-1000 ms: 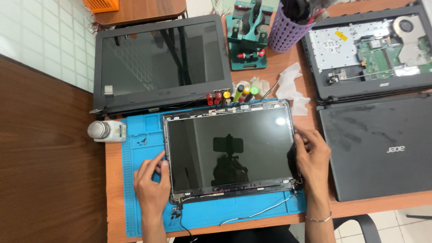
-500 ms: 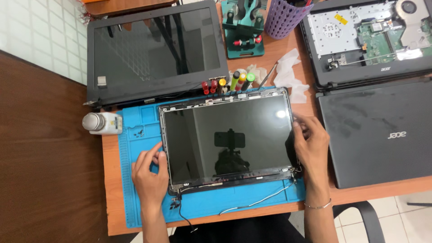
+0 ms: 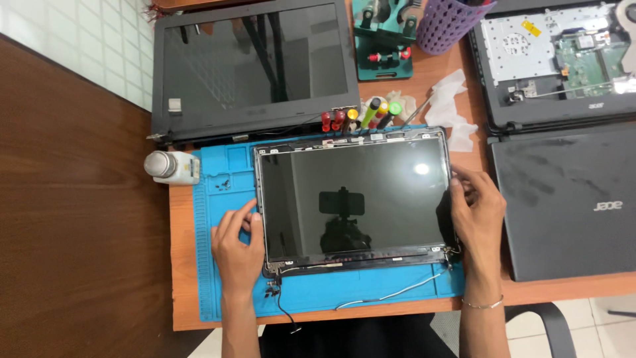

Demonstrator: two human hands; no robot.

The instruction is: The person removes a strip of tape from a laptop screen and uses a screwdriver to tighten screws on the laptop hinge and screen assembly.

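Bare laptop screen panel (image 3: 354, 202) lay flat on my blue work mat (image 3: 212, 199), my left hand (image 3: 237, 248) gripped its left edge, my right hand (image 3: 477, 212) clasped its right edge, screwdrivers (image 3: 361, 118) just beyond.

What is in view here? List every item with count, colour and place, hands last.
laptop screen panel: 1, black glass, on the blue mat, centre
repair mat: 1, blue, on the table under the panel
loose cable: 1, pale, on the mat below the panel
laptop lid: 1, dark grey, upper left
screwdrivers: several, red, yellow and green handles, above the panel
small bottle: 1, white, left of the mat
holder jig: 1, green, top centre
basket: 1, purple, top
tissue: 1, white, right of the screwdrivers
opened laptop: 1, black, top right
closed laptop: 1, black, right
table: 1, orange-brown
left hand: grip on the panel's left edge
right hand: grip on the panel's right edge
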